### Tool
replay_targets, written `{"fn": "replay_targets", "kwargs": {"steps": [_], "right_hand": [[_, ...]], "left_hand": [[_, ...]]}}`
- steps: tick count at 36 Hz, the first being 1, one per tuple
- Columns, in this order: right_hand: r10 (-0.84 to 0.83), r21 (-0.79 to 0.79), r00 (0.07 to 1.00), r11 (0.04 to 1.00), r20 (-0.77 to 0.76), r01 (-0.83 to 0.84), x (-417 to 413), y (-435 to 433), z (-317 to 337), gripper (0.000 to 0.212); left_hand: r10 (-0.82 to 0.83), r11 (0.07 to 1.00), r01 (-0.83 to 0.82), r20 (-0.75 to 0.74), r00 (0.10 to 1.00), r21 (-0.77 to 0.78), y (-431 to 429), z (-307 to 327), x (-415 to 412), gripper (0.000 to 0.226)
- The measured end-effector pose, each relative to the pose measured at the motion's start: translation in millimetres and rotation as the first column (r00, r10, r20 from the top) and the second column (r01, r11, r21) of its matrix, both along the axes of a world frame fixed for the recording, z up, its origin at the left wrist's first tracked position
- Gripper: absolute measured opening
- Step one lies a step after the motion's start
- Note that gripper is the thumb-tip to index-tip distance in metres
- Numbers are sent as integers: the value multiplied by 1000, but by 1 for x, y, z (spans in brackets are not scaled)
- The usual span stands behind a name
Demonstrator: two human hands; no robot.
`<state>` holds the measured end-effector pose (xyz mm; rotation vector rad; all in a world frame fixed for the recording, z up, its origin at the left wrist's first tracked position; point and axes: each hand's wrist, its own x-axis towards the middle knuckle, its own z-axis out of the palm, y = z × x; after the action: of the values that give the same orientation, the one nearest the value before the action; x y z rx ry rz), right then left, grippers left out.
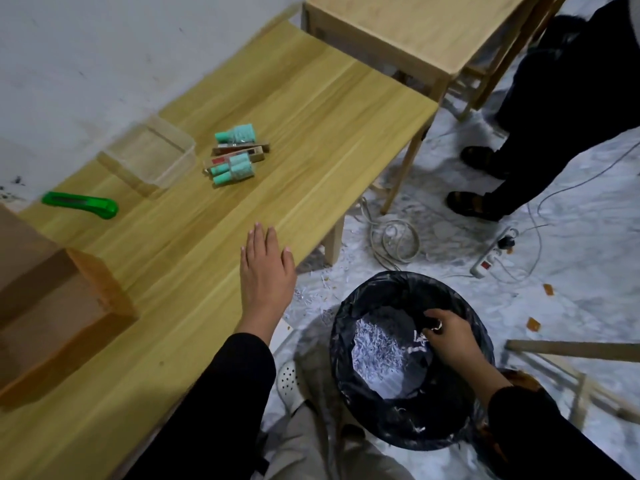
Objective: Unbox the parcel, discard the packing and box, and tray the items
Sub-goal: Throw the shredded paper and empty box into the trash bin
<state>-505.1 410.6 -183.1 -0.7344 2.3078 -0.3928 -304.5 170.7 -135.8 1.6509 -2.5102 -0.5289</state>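
An open cardboard box (52, 306) stands at the left end of the wooden table (311, 116). Mint-green and brown packaged items (233, 155) lie in a loose pile mid-table, beside a clear plastic tray (152, 155) with nothing visible in it. My left hand (266, 268) rests flat and open on the table's front edge. My right hand (446, 336) is inside the black-lined bin (349, 327) on the floor, fingers curled around a few strands of white shredded paper (424, 337). More shredded paper (381, 351) fills the bin.
A green box cutter (81, 203) lies near the box. Another person's legs (540, 150) stand at the right by a second table (415, 29). Cables and a power strip (491, 254) lie on the floor with scattered paper shreds.
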Motion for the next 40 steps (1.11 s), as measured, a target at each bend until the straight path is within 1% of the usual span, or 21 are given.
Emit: {"fn": "replay_targets", "kwargs": {"steps": [7, 11, 14, 16, 19, 22, 23, 25, 28, 30, 32, 33, 36, 38, 40], "right_hand": [[50, -123, 997, 991, -55, -57, -1, -38, 30, 38], [63, -237, 996, 969, -60, -75, 3, -77, 59, 35], [111, -302, 988, 943, -105, -138, 12, -108, 81, 34], [150, -337, 980, 923, -127, -185, 24, -130, 95, 34], [238, -398, 964, 878, -118, -266, 52, -165, 114, 33], [372, -459, 926, 814, -58, -356, 95, -205, 127, 34], [418, -482, 907, 787, -45, -386, 112, -219, 129, 34], [503, -510, 864, 745, 5, -431, 152, -247, 133, 35], [611, -516, 783, 711, 117, -478, 217, -280, 137, 41], [645, -498, 737, 716, 203, -489, 257, -294, 138, 48], [656, -469, 705, 728, 268, -500, 291, -304, 136, 54], [670, -455, 692, 721, 268, -522, 305, -308, 134, 55], [725, -431, 663, 667, 186, -608, 328, -315, 126, 55], [726, -415, 671, 663, 154, -622, 333, -317, 122, 55], [714, -387, 689, 674, 122, -629, 331, -317, 122, 56]], "left_hand": [[-17, 997, 17, -7, 1000, 69, 3, 12, 13, 54], [-48, 992, 48, 2, 999, 120, -4, 21, 22, 52], [-54, 987, 51, 12, 998, 154, -10, 27, 32, 51], [-15, 990, 16, -7, 1000, 139, -15, 34, 43, 49], [135, 990, -132, -76, 988, 49, -25, 54, 71, 43], [294, 948, -308, -144, 945, -86, -39, 76, 114, 36], [357, 916, -379, -164, 920, -133, -44, 83, 131, 35], [512, 817, -546, -202, 835, -188, -51, 92, 170, 34], [724, 624, -759, -226, 651, -187, -55, 96, 234, 44], [820, 514, -848, -219, 529, -127, -52, 92, 273, 51], [859, 464, -886, -239, 452, -8, -45, 83, 306, 55], [862, 470, -880, -244, 444, 62, -41, 77, 318, 57], [824, 558, -803, -258, 505, 212, -27, 70, 332, 53], [808, 584, -765, -283, 516, 272, -24, 72, 328, 50], [809, 584, -758, -287, 514, 290, -25, 74, 322, 48]]}}
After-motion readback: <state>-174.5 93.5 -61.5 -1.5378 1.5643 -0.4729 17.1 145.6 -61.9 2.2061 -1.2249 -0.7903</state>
